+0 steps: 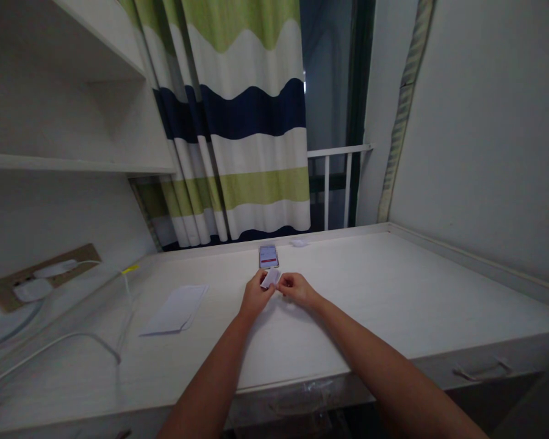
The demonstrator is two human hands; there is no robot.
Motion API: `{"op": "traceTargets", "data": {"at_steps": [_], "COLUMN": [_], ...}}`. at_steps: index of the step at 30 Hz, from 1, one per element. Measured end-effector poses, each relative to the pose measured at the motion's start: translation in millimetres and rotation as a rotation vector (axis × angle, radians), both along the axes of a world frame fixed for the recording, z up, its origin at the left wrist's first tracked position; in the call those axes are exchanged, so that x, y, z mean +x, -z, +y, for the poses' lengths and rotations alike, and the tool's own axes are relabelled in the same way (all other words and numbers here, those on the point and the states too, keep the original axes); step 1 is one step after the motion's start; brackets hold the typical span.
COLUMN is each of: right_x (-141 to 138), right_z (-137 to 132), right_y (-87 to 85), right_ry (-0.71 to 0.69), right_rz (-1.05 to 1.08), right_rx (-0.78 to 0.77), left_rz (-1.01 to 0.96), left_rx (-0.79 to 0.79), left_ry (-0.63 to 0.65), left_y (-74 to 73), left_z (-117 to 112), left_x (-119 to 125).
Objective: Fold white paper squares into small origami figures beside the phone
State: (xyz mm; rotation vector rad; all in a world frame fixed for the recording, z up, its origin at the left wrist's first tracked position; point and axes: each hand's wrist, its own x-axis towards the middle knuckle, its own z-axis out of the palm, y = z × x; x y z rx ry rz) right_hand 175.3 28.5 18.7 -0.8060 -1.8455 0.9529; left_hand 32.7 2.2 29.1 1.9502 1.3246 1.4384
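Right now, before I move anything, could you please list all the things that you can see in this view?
white card: one, white, between the hands
smartphone: one, dark with lit screen, on desk beyond the hands
sheet of paper: one, white, on desk, left
desk: one, white, under everything
curtain: one, green, white and navy striped, behind desk
railing: one, white, right of curtain
shelf: one, white, upper left
cable: at least one, white, left of desk
left hand: one, holding the card
right hand: one, fingertips at the card

Two hands (256, 296), one small card (271, 278), one smartphone (268, 256), one paper sheet (176, 310)
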Motion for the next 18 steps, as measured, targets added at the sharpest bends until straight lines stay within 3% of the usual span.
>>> {"op": "traceTargets", "data": {"at_steps": [5,10,13,18], "right_x": [1.1,3.6,3.6,4.5], "right_z": [0.0,4.2,7.9,8.4], "right_y": [-2.0,0.3,1.6,-2.9], "right_ry": [-0.027,0.116,0.132,0.015], "right_rz": [0.055,0.159,0.258,0.366], "right_rx": [0.012,0.028,-0.089,-0.252], "left_rz": [-0.167,-0.311,-0.364,-0.433], "left_rx": [-0.112,-0.222,-0.264,-0.306], "left_ry": [0.1,0.204,0.245,0.299], "left_y": [0.3,0.7,0.0,-2.2], "left_z": [4.0,7.1,7.2,5.4], "left_x": [-2.1,-1.3,-1.0,-3.2]}}
